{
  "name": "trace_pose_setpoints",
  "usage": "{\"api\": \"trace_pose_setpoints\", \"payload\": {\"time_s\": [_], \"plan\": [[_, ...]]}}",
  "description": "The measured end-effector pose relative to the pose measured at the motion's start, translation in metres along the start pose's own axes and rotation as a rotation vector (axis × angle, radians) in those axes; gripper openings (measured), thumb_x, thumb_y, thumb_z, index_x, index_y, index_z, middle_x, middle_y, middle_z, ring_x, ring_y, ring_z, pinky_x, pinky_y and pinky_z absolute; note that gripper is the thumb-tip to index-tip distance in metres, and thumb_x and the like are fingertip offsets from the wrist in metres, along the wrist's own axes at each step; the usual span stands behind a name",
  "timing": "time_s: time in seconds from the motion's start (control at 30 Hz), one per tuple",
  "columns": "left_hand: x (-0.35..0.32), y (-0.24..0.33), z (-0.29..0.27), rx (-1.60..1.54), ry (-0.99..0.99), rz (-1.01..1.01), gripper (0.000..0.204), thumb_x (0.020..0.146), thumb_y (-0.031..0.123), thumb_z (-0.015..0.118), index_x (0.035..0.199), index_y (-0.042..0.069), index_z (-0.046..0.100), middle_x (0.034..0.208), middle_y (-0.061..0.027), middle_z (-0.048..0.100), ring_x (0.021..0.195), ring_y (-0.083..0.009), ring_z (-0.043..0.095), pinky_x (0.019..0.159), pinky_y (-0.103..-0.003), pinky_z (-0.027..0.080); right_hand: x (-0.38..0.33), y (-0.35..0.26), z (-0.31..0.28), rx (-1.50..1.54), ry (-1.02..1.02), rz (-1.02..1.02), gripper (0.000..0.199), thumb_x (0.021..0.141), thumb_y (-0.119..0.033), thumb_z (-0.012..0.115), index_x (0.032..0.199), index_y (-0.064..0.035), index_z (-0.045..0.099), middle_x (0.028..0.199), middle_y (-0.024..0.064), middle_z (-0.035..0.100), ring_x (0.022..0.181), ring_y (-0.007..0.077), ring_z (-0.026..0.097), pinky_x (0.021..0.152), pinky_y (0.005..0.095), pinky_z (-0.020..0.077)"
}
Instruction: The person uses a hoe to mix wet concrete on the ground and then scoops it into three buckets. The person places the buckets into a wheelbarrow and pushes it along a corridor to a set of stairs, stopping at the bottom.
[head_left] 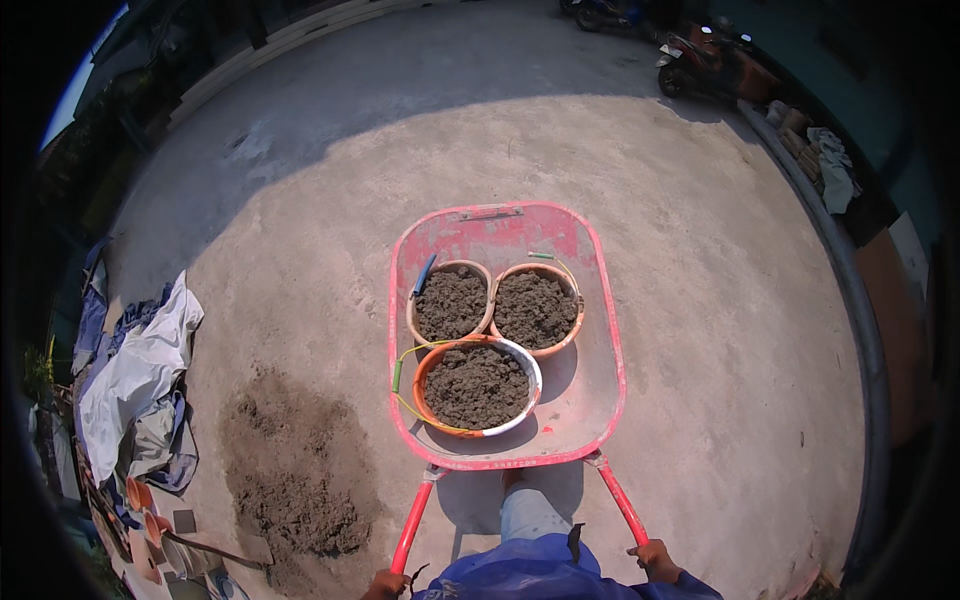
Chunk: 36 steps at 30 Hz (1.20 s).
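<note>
Both hands, left (388,584) and right (655,560), wrap fingers round the barrow (590,390) handles; three full buckets (478,385) could tip toward nine o'clock.

Ground: a wide, bare concrete yard (700,300) is seen, pale where it is sunlit.
Light: hard sunlight is cast over the near ground; the far part is covered by broad shade (400,70).
Stain: a dark patch of damp sandy residue (295,470) is spread on the concrete at the left.
Left edge: crumpled tarpaulins (135,375) are heaped there.
Far right: parked motorbikes (700,60) are seen in shade.
Right edge: a curved kerb (850,290) is lined with rubble.
</note>
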<state>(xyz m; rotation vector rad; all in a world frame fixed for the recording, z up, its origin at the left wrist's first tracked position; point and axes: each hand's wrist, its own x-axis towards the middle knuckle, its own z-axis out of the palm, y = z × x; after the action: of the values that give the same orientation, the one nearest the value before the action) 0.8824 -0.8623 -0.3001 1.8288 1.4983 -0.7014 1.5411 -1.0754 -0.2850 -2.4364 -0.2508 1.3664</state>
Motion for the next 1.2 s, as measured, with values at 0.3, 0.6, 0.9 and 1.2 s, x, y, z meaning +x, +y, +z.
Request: {"api": "trace_pose_setpoints", "payload": {"time_s": [0.3, 0.6, 0.9, 1.2], "plan": [[0.066, -0.011, -0.002, -0.521, 0.233, -0.155, 0.032, 0.067, 0.021, 0.078, 0.084, -0.003, 0.067, 0.067, -0.0110, 0.067, 0.056, -0.0180, 0.063, 0.053, -0.034, 0.050, 0.114, -0.013, 0.098, 0.117, 0.023, -0.152, 0.027, 0.067, -0.017, 0.081, 0.079, 0.0007, 0.064, 0.055, 0.0068, 0.056, 0.044, 0.0162, 0.052, 0.042, 0.0325, 0.0400], [0.118, -0.021, -0.007, -0.804, 0.262, -0.074, 0.035, 0.067, 0.022, 0.075, 0.088, -0.005, 0.067, 0.070, -0.0103, 0.067, 0.060, -0.0180, 0.063, 0.054, -0.033, 0.050, 0.128, -0.008, 0.139, 0.230, 0.106, -0.277, 0.035, 0.069, -0.023, 0.080, 0.087, 0.0016, 0.063, 0.059, 0.0064, 0.057, 0.048, 0.0164, 0.052, 0.046, 0.0339, 0.0418], [0.161, -0.032, 0.034, -0.847, 0.440, -0.049, 0.049, 0.063, 0.042, 0.080, 0.078, -0.001, 0.063, 0.062, -0.0090, 0.060, 0.055, -0.0208, 0.059, 0.051, -0.033, 0.048, 0.158, 0.019, 0.164, 0.325, 0.128, -0.431, 0.063, 0.079, -0.060, 0.061, 0.090, 0.0015, 0.063, 0.065, 0.0104, 0.058, 0.053, 0.0199, 0.057, 0.049, 0.0354, 0.0459], [0.136, -0.010, 0.036, -1.061, 0.446, -0.049, 0.081, 0.075, 0.079, 0.048, 0.081, -0.001, 0.060, 0.072, -0.0136, 0.060, 0.063, -0.0239, 0.060, 0.057, -0.037, 0.049, 0.132, 0.012, 0.134, 0.175, 0.207, -0.440, 0.083, 0.084, -0.073, 0.038, 0.088, 0.0068, 0.061, 0.073, 0.0168, 0.061, 0.058, 0.0258, 0.061, 0.051, 0.0389, 0.0497]]}}
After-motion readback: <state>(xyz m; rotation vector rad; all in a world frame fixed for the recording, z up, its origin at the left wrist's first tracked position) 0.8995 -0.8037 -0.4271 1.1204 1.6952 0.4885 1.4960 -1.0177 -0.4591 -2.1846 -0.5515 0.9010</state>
